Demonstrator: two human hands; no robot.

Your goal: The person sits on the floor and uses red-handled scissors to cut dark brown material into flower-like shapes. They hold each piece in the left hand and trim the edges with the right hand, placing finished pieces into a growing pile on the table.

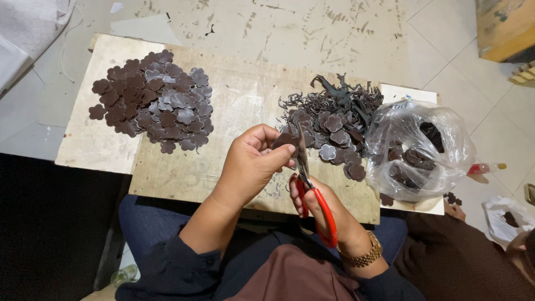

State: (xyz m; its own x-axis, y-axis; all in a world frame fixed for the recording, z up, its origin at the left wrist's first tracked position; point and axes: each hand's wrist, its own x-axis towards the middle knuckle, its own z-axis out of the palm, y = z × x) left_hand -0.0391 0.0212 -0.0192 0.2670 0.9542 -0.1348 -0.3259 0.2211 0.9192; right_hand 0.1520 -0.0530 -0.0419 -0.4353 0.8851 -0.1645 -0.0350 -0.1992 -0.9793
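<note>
Flower pile (153, 100) left on board (239, 100), scraps (334, 111) and bag (418, 147) right.

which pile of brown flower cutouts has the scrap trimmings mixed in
The right pile, beside the plastic bag: curly dark offcuts lie over it. The left pile holds only flower shapes.

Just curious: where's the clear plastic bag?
In the head view, the bag sits at the board's right end, right of the scrap pile.

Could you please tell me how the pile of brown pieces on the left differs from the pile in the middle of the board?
The left pile holds only neat flower shapes; the middle pile mixes flowers with curly offcuts. The left pile lies apart from the hands; the middle pile lies just beyond them. Both are dark brown.
</note>
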